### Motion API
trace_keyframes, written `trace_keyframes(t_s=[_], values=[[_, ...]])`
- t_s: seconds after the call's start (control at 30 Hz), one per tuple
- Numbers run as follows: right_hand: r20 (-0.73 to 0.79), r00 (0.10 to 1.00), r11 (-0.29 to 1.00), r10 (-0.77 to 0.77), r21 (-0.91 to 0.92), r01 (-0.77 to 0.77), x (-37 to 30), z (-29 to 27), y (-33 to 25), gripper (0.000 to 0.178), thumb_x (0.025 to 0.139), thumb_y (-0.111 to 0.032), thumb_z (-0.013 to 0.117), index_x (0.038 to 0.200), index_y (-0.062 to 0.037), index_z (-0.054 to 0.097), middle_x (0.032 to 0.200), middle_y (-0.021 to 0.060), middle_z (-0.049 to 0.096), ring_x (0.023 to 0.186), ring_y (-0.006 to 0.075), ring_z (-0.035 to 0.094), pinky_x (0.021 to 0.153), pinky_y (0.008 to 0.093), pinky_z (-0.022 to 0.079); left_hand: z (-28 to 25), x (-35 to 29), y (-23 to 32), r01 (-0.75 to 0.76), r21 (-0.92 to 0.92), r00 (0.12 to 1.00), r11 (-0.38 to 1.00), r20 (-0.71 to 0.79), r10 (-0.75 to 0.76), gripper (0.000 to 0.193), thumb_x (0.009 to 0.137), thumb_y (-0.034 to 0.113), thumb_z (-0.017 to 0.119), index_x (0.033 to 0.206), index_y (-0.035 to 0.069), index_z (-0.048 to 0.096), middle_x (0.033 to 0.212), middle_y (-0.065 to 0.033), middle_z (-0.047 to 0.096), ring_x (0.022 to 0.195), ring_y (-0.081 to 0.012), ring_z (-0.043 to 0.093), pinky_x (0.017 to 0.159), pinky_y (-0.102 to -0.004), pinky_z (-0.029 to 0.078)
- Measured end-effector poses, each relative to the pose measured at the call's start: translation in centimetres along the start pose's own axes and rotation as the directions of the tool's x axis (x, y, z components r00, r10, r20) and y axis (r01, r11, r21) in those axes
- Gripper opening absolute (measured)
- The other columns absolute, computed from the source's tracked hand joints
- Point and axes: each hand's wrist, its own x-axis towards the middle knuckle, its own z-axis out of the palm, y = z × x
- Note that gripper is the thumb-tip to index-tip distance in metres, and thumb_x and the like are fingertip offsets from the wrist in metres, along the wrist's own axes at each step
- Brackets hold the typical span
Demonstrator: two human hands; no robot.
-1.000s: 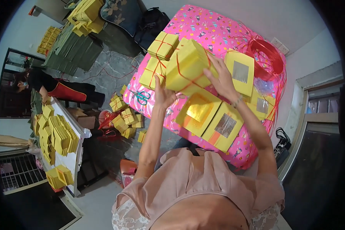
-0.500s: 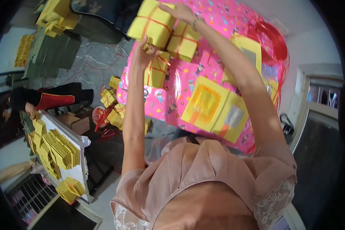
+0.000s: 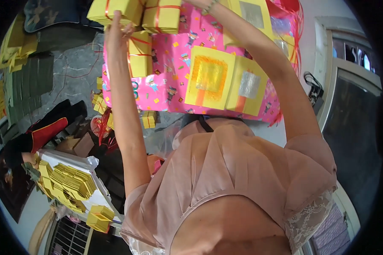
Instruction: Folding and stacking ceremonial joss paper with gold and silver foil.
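At the top edge a thick bundle of yellow paper, tied with red ribbon, sits at the far left of the table. My left hand grips its near edge, one finger up against the side and the others curled. My right hand is mostly cut off by the top edge, so its fingers are hidden. Beside the large bundle stands a second tied yellow bundle. A smaller tied bundle lies just right of my left wrist.
A pink patterned cover spreads over the table, with yellow sheets bearing gold and silver patches. Red ribbon hangs at the right. At left, another person's hand is by a white table with yellow paper stacks.
The view has shifted, so the table sits higher and further left. The large bundle, tilted up between my hands before, now sits lower, partly beyond the top edge. My right hand has nearly left view.
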Motion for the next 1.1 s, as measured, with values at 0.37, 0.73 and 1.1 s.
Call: trace_keyframes(t_s=[0.37, 0.73, 1.1], values=[[0.195, 0.967, 0.900, 0.166, -0.430, -0.068, -34.5, -20.6, 0.3, 0.022, 0.092, -0.010, 0.063, 0.113, -0.0025, 0.065, 0.099, 0.0117, 0.063, 0.091, 0.0238, 0.064, 0.079, 0.0310, 0.050, 0.1, -18.3, -11.0, -0.640, 0.408, 0.764, 0.651, 0.425, 0.485, 0.036, 0.087, 0.012, 0.071, 0.120, 0.002, 0.060, 0.108, -0.0090, 0.065, 0.093, -0.0153, 0.062, 0.081, -0.0282, 0.050], [0.362, 0.922, 0.799, 0.138, -0.590, 0.113, -47.2, -25.8, 2.3, 0.042, 0.073, -0.023, 0.076, 0.108, -0.0068, 0.058, 0.106, 0.0095, 0.054, 0.105, 0.0283, 0.052, 0.089, 0.0397, 0.044, 4.9, -33.5, -22.8, -0.825, 0.445, 0.466, 0.347, 0.884, -0.026, 0.039, 0.072, 0.010, 0.076, 0.110, 0.008, 0.064, 0.104, -0.0115, 0.060, 0.101, -0.0326, 0.055, 0.088, -0.0416, 0.047], [0.369, 0.923, 0.815, -0.111, -0.497, 0.297, -48.2, -26.6, 4.8, 0.034, 0.076, -0.026, 0.076, 0.101, -0.0061, 0.065, 0.101, 0.0078, 0.059, 0.094, 0.0256, 0.059, 0.078, 0.0369, 0.050, 6.2, -33.1, -24.9, -0.890, 0.430, 0.431, 0.153, 0.902, -0.029, 0.039, 0.070, 0.003, 0.072, 0.108, 0.005, 0.061, 0.105, -0.0115, 0.057, 0.100, -0.0324, 0.054, 0.090, -0.0393, 0.047]])
